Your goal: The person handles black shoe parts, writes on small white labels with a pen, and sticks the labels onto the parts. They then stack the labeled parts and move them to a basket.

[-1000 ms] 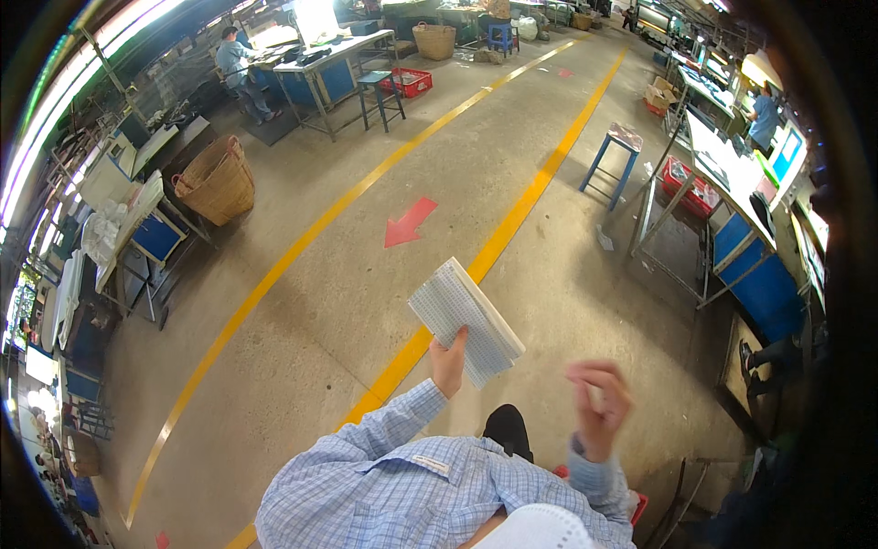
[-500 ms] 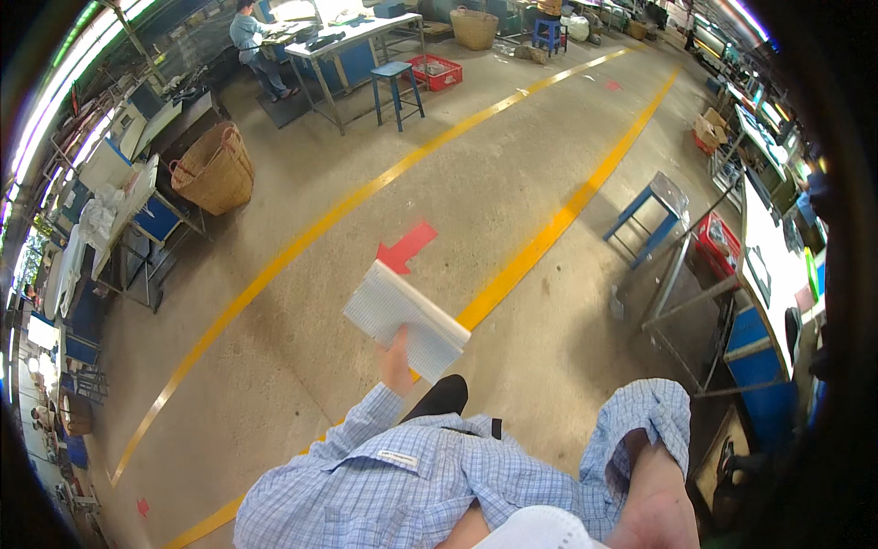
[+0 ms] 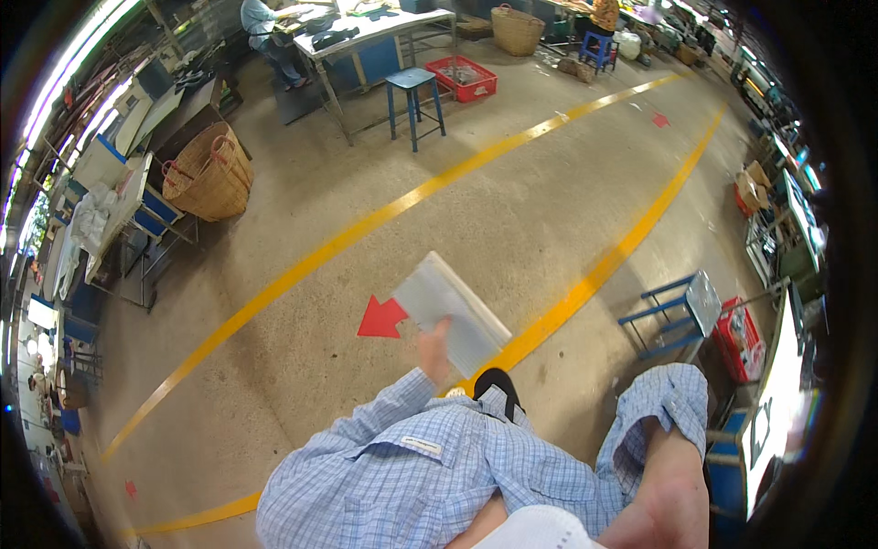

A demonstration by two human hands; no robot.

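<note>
The left hand (image 3: 433, 350) holds a flat white tray (image 3: 450, 314) out in front of the body, with the thumb lying on the top face near its lower edge and the other fingers hidden beneath it, so the tray is pinched between thumb and fingers. The tray tilts over the concrete floor (image 3: 512, 210), just right of a red arrow (image 3: 381, 318) painted on it. Only the right forearm, bare below a rolled blue checked sleeve (image 3: 660, 412), is in view at the lower right; the right hand itself is out of the picture, so I cannot tell how its fingers are set. Right of the arrow a yellow line (image 3: 585, 284) runs across the floor, passing under the tray. Farther right stands a blue stool (image 3: 672, 316). Well beyond the arrow, to the upper left, sits a woven basket (image 3: 210, 174).
</note>
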